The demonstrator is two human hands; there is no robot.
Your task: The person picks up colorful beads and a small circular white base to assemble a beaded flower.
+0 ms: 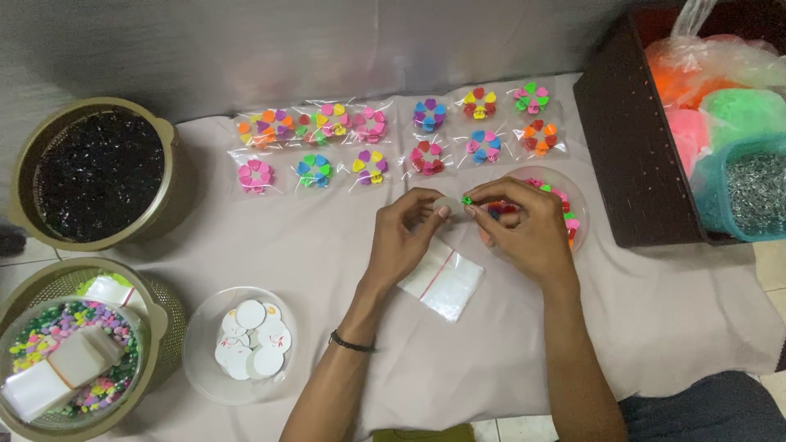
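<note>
Disc (pixel 448 206), small, round and white, sits pinched between the fingers (pixel 432 209) of my left hand (pixel 401 237), and I judge it light, thin and stiff, best held by its rim so the face stays free. Against its edge my right hand (pixel 524 233) presses a tiny green heart clip (pixel 467 200); hard plastic, I reckon, slick and easy to flick away, so I nip it at the sides with thumb and forefinger tips (pixel 475 206). Both sets of fingers are closed down tight, barely a gap between them, and a few more red and blue clips (pixel 501 209) are tucked in my right palm.

Just below my fingers lies a clear zip bag (pixel 442 282) on the cloth-covered desk (pixel 671 319). Right behind my right hand is a clear dish of loose clips (pixel 573 205). Beyond my fingers, rows of bagged clip flowers (pixel 368 127) lie flat. Well off to the left of my wrist sits a clear bowl of white discs (pixel 246 344).
</note>
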